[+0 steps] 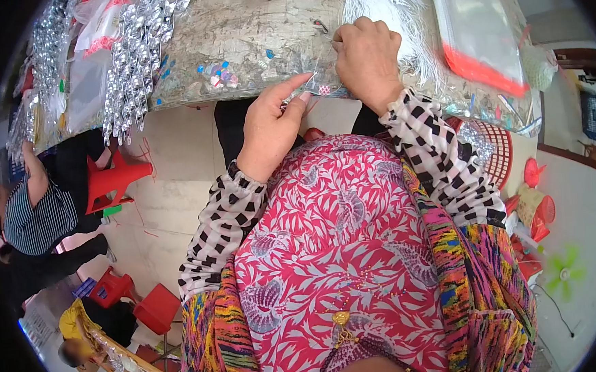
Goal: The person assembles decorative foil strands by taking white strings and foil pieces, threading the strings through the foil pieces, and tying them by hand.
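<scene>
My left hand (275,122) is over the table's near edge, its index finger and thumb stretched toward the right and the other fingers curled underneath. A thin pale strand (315,69) shows by the index fingertip; whatever lies within the curled fingers is mostly hidden. On the tabletop my right hand (370,60) is closed, fingers bent down in a pinch whose contents I cannot see. Right beside it lies a bundle of white threads (412,42). Small blue and pale sequins (219,75) are scattered on the worn table (248,35) to the left.
Strings of silver beads (137,59) hang over the table's left edge. Clear plastic bags (476,28) with red borders lie at the right. Below are a red basket (494,150) and a red stool (113,180). Other people, one in a striped top (40,215), are at the left.
</scene>
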The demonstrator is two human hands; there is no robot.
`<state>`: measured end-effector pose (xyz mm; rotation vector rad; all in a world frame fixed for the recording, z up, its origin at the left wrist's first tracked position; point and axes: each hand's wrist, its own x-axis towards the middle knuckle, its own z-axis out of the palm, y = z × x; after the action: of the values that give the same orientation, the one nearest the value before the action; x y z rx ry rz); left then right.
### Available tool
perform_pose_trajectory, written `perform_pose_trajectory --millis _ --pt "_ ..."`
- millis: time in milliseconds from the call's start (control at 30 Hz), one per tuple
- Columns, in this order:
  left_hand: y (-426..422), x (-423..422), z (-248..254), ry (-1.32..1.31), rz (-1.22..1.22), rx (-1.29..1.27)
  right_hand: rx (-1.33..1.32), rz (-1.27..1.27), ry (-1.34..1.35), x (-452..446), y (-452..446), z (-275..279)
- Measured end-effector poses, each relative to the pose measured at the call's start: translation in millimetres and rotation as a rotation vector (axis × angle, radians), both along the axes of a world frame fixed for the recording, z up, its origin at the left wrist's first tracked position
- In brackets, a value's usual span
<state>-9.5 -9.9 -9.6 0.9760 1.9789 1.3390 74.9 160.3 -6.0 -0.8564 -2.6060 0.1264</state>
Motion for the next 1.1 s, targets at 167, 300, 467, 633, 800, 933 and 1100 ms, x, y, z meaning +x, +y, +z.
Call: perform_pose_trajectory --millis 167,300,467,633,800,933,1100 --pt "1 0 -4 0.036 0.006 0.001 0.1 0.032 -0.049 -3 -1 -9" --pt "-2 0 6 0.0 0.018 0.031 0.05 0.046 0.114 5 4 -4" --pt "-2 1 3 -0.182 -0.018 0.044 -0.708 0.095 0.47 17 14 13" --pt "-5 2 8 -0.36 -0.046 -0.027 -1.58 0.144 0.759 27 25 25" --pt "-9 0 4 -0.519 -0.101 0.072 -1.566 0.26 0.752 33 20 45" --pt "-12 -7 28 -0.547 -0.27 -0.06 -1.409 0.393 0.614 38 0 62" --pt "-11 -10 26 -0.72 -0.477 -0.062 -1.39 0.47 0.566 45 -20 73"
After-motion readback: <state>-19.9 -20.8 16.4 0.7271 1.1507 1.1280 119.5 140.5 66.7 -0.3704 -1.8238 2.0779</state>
